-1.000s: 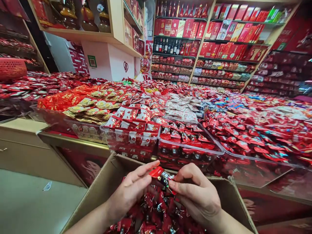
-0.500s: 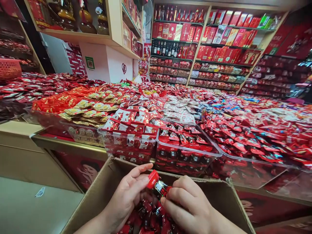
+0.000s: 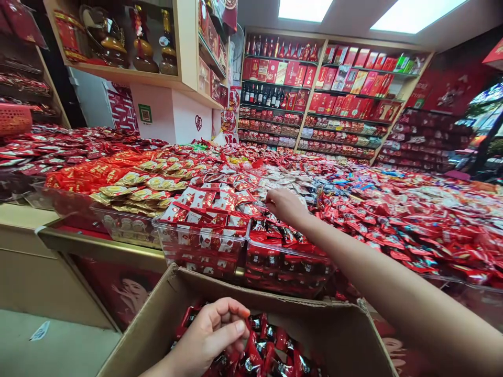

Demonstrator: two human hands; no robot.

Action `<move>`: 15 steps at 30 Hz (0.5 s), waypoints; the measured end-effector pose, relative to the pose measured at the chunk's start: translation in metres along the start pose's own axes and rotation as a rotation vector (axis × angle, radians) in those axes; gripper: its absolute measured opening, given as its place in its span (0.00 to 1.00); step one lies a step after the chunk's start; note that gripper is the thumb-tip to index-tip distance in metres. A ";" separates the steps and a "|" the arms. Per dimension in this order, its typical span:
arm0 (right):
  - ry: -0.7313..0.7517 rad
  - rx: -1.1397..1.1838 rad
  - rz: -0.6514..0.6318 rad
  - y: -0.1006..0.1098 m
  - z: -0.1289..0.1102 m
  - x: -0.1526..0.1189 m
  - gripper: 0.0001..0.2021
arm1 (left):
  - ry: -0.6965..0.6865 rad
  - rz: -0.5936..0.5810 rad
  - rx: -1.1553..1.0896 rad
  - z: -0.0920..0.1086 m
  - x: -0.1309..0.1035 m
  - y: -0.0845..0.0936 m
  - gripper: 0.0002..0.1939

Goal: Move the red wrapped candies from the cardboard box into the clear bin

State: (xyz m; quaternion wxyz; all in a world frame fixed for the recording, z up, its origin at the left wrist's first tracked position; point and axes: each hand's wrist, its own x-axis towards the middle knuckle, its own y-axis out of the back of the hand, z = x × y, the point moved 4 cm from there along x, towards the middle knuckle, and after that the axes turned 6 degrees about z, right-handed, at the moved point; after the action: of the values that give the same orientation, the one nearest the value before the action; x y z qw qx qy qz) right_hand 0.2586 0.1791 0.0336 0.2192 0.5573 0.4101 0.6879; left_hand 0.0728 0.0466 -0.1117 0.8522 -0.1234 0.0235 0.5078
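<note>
My left hand [image 3: 220, 332] is inside the cardboard box [image 3: 346, 319], its fingers curled and thumb bent towards them; what lies within the fingers, if anything, is hidden. Around and below it are loose red-and-black wrapped candies [image 3: 271, 348]. My right hand [image 3: 286, 207] reaches over the back of a clear plastic bin [image 3: 288, 254] filled with similar red-and-black candies. Its fingers point down and are closed together, near white wrapped candies [image 3: 283, 180]; whatever they hold is out of sight.
Red-and-white packets [image 3: 208, 201] fill the bin to the left, with gold packets [image 3: 145, 183] beyond. Red candies [image 3: 377, 220] pile up on the right, under my forearm. Shelves [image 3: 310, 94] of bottles and boxes stand behind.
My right hand has left the box, where both hands were at a red-and-black candy, and moved up and forward over the bin. My left hand stays low in the box. The view has tilted up.
</note>
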 end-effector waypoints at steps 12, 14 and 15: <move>-0.028 0.219 -0.209 -0.032 -0.001 0.000 0.18 | 0.104 -0.004 0.122 -0.014 0.004 0.000 0.12; -0.043 0.244 -0.205 -0.034 0.001 0.000 0.19 | 0.114 -0.015 0.173 -0.020 0.006 0.000 0.10; -0.046 0.252 -0.200 -0.035 0.001 0.000 0.19 | 0.116 -0.032 0.205 -0.023 0.007 0.001 0.09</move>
State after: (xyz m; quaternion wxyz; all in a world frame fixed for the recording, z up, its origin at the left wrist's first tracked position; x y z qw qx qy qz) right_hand 0.2544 0.1998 0.0054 0.2243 0.5525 0.5413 0.5928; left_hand 0.0777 0.0476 -0.1355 0.8656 -0.0649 0.1226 0.4812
